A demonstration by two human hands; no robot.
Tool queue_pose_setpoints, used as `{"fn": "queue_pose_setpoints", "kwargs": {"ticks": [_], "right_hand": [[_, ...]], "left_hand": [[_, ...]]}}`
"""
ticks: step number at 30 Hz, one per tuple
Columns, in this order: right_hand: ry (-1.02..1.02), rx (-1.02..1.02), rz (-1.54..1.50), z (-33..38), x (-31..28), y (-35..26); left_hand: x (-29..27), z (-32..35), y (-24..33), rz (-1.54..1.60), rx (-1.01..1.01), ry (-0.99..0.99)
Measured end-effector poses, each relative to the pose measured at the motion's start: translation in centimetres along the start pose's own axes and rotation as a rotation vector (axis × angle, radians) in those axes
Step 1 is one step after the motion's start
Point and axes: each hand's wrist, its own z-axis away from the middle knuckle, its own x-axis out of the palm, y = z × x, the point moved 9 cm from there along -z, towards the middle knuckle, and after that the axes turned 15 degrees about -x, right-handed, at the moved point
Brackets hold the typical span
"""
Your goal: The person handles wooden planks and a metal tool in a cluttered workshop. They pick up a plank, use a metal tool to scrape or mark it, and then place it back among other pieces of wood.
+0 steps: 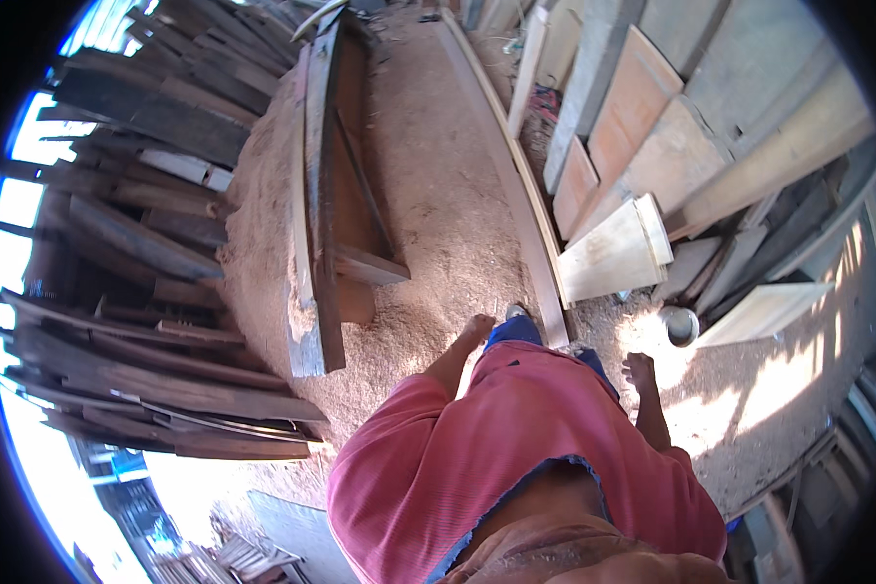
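My left hand (478,328) hangs beside my blue trousers, its small visible fingers loosely bent, with nothing seen in it. On the other side, my right hand (638,369) is held away from my body over the sawdust-strewn ground. Its fingers are slightly curled and apart, and it touches nothing. A long dark wooden beam (323,204) with a pale edge runs away from me on the left. Nearest my feet on the right is a long, thin wooden plank (516,180) set along the ground.
Stacked dark timber (156,370) fills the left side beside heaped sawdust (263,204). Boards and panels (636,102) lean at the right. A pale wood piece (610,258), a round metal container (679,326) and a flat board (764,313) are near my right side.
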Motion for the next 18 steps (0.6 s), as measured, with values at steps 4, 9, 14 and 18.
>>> {"fn": "queue_pose_setpoints", "kwargs": {"ticks": [4,9,14,18], "right_hand": [[-0.019,0.231,0.145,1.8,-3.7,3.6],[-0.152,0.255,0.345,0.9,1.1,-1.7],[-0.231,0.132,0.379,-6.9,8.9,-6.4],[-0.209,-0.15,0.365,-15.0,17.7,-10.8]], "left_hand": [[2.8,5.8,2.6,-0.127,-0.149,0.196],[3.4,4.4,-8.6,-0.234,-0.181,0.253],[2.8,1.7,-11.1,-0.224,-0.091,0.068],[-4.0,2.1,-8.7,-0.3,0.4,0.152]]}}
